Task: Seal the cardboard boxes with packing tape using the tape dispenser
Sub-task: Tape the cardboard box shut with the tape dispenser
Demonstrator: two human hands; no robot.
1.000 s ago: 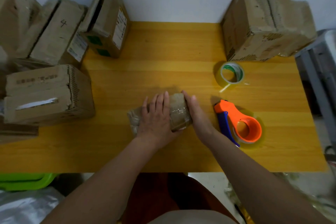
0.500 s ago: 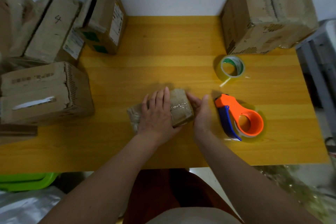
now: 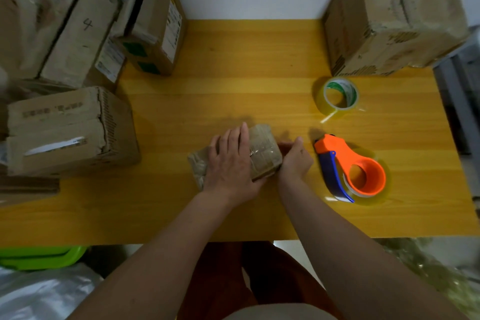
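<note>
Nearby, tape dispenser (image 3: 350,167) beside right hand (image 3: 294,161), spare tape roll (image 3: 337,96) behind.

Free passages and obstructions on the table (image 3: 233,65).

Open wood runs down the table's middle from the far wall to the near edge, broken only by the small taped box (image 3: 262,153) under the left hand (image 3: 231,166) and right hand (image 3: 294,161). The left side is walled by stacked cardboard boxes: one near the left edge (image 3: 67,130), a numbered one (image 3: 78,39) and an open one (image 3: 153,26) behind. The far right corner is blocked by a large box (image 3: 392,18). Just right of the right hand lies the orange tape dispenser (image 3: 353,166), with a loose tape roll (image 3: 337,96) beyond it; a clear strip of table lies between these two.
</note>
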